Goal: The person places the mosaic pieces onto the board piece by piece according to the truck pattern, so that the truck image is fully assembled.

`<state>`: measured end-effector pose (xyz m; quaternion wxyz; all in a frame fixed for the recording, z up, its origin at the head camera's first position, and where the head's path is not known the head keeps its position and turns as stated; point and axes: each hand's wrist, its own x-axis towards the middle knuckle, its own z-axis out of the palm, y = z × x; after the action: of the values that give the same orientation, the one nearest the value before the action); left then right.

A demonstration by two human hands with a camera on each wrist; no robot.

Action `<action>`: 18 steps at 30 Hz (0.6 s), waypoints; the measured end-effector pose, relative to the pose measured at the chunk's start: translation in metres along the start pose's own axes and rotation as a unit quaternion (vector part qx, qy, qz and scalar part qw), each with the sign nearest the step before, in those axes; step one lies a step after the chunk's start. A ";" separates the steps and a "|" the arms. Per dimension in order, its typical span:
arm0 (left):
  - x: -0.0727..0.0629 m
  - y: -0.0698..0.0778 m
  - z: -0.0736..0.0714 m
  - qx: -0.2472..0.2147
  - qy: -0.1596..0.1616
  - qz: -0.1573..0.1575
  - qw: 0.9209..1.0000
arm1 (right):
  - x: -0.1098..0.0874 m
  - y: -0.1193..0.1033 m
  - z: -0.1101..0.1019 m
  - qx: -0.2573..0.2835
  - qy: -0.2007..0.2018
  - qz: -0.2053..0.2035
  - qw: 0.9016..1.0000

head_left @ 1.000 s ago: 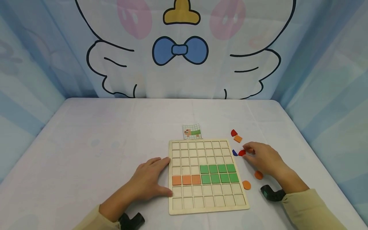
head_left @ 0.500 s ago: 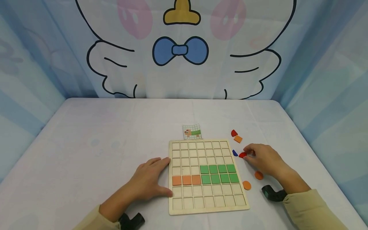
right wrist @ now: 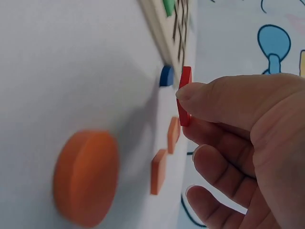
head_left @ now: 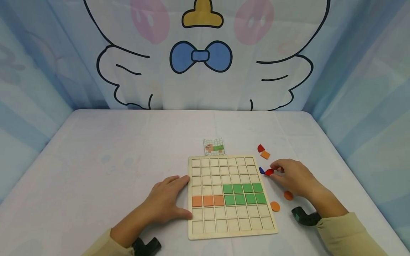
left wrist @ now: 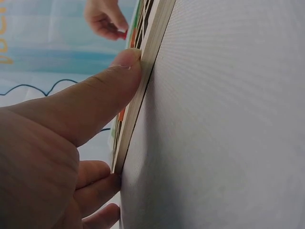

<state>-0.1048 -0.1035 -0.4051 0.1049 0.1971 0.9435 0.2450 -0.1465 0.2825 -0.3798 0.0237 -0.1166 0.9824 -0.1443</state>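
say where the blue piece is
In the head view, the blue piece lies right of the grid board, beside the red piece in the right grip.

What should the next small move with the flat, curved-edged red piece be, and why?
I'd probably lift that red piece over the pale wooden grid board: the right-hand grip pinches it just off the board's right edge, many board cells are unfilled, and the left-hand grip rests against the opposite edge, which should help steady the board.
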 end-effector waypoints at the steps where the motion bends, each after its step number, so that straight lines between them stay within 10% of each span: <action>1: 0.000 0.000 0.000 0.002 0.000 -0.001 1.000 | 0.000 -0.003 -0.002 0.000 0.001 -0.005 1.000; 18: 0.000 0.000 0.000 0.003 -0.005 0.006 1.000 | 0.007 -0.059 -0.003 0.002 0.011 -0.114 0.993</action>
<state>-0.1049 -0.1035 -0.4050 0.1071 0.2043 0.9425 0.2418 -0.1409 0.2269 -0.3599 -0.0038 -0.2260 0.9626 -0.1494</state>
